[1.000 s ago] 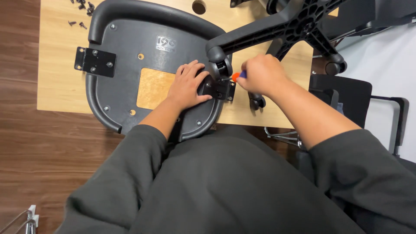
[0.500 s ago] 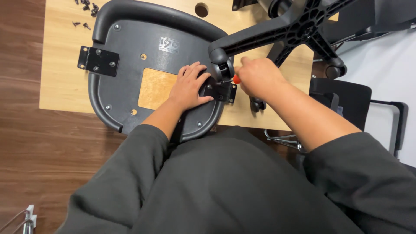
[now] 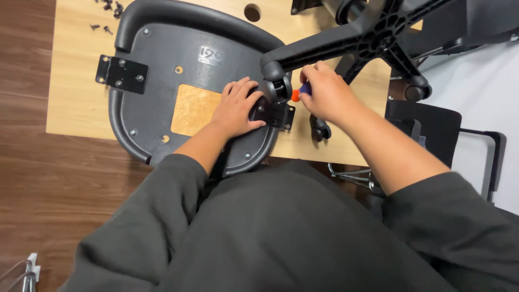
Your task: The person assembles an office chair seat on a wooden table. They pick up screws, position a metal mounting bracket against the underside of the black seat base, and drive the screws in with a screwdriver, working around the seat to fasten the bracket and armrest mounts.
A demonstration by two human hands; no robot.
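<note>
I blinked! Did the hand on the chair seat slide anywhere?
No. The left hand stays pressed beside the black bracket, right of the wooden patch.

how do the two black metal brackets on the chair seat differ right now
The left bracket lies fully exposed and untouched; the right bracket is partly covered by the left hand, beside the right hand holding an orange-and-blue tool. Both are black plates at the seat edges.

An office-like room: wood-plank floor (image 3: 48, 178), light wooden desk (image 3: 75, 81) with cable hole (image 3: 252, 12), office chair parts.
</note>
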